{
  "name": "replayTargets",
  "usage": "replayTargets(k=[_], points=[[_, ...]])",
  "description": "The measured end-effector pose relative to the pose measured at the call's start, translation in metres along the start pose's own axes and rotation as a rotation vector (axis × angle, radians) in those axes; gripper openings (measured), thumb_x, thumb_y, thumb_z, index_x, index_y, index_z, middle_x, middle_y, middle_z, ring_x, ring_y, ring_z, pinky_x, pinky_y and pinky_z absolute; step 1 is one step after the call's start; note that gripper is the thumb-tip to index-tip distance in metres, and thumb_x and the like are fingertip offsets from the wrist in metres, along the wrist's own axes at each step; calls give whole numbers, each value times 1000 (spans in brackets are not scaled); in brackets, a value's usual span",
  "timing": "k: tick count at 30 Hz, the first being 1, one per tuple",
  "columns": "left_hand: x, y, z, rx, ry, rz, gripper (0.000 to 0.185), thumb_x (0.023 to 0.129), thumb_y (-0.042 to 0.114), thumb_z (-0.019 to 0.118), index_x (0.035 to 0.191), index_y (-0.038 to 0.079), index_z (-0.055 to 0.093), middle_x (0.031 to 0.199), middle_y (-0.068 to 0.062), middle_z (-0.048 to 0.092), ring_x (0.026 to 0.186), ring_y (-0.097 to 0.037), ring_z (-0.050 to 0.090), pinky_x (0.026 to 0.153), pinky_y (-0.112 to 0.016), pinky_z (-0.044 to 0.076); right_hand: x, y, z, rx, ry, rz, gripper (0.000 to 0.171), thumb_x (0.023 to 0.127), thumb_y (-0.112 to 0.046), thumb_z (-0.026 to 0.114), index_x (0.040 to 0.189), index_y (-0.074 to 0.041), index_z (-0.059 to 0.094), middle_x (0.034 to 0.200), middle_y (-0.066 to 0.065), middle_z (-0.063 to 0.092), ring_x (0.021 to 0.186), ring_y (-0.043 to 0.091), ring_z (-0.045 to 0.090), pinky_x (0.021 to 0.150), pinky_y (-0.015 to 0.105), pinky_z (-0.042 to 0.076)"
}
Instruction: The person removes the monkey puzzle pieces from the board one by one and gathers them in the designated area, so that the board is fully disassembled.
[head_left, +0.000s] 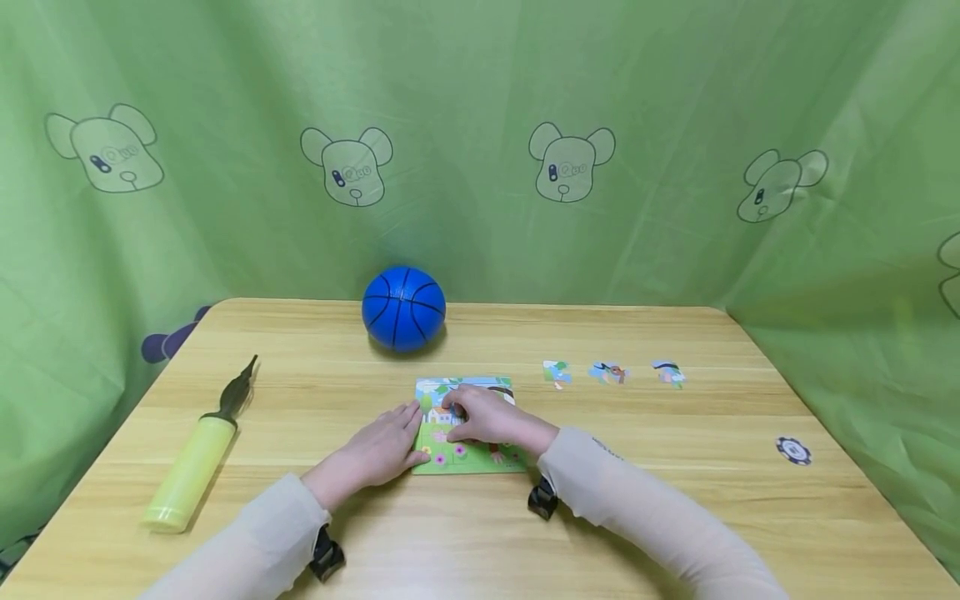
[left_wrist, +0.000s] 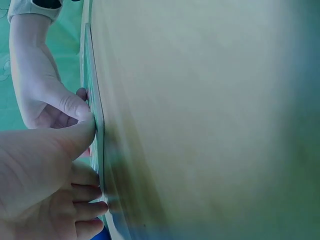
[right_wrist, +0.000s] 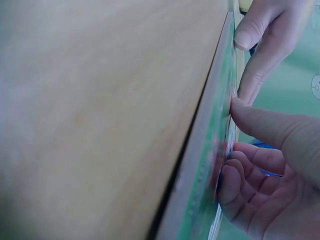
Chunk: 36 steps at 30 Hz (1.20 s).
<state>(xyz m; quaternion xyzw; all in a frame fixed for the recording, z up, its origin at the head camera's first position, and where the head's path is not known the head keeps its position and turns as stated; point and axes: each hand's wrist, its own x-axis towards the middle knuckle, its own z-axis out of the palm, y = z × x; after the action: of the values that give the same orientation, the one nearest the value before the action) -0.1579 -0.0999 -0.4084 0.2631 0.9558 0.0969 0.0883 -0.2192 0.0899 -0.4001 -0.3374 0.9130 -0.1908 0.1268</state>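
A green picture puzzle board (head_left: 480, 459) lies flat at the middle of the wooden table (head_left: 675, 517). My left hand (head_left: 405, 425) lies beside it with fairly straight fingers touching its left edge (left_wrist: 95, 105). My right hand (head_left: 453, 419) is on top of the board. Its thumb and curled fingertips (right_wrist: 227, 175) pinch a puzzle piece against the picture (right_wrist: 210, 150); the piece itself is mostly hidden under the hand. Three loose pieces (head_left: 557, 372) (head_left: 607, 372) (head_left: 668, 373) lie in a row to the right of the board.
A blue ball (head_left: 403, 307) sits behind the board near the table's far edge. A yellow hand pump (head_left: 193, 462) lies at the left. A round chip (head_left: 792, 450) lies at the right. Green cloth hangs all around.
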Motion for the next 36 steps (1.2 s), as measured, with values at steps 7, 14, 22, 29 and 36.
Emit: replayTargets(k=[7,14,22,29,36], points=[[0,1,0,-15,1,-7,68,93,36,53,135,-13,34,143,-25,28,130,-38,27,107,-44,24,1,2,1,98,31,-4,31,79,-14,74,105,-4,60,77,2,50,67,13,45,61,27,40],[-1,1,-1,-22,0,-8,69,92,37,53,135,-13,33,143,-26,28,130,-39,27,107,-44,24,1,8,1,371,58,30,12,85,-3,64,96,-5,58,75,3,50,53,10,47,47,22,41],[-1,1,-2,-25,-9,-14,69,92,37,53,136,-12,33,143,-25,27,131,-38,26,107,-44,23,3,14,0,510,90,66,5,89,-5,60,87,-2,57,74,2,52,56,13,48,47,21,42],[0,0,-2,-21,-11,-15,69,92,37,53,136,-12,32,144,-25,27,131,-38,25,107,-44,22,2,19,-4,594,79,85,5,89,-4,59,90,1,58,75,3,53,63,14,50,51,23,46],[1,1,-2,-8,-14,-14,69,92,38,53,136,-12,32,144,-24,26,131,-38,25,108,-44,22,-11,24,-14,668,77,95,8,89,-6,59,92,2,58,77,5,54,67,17,53,55,28,51]])
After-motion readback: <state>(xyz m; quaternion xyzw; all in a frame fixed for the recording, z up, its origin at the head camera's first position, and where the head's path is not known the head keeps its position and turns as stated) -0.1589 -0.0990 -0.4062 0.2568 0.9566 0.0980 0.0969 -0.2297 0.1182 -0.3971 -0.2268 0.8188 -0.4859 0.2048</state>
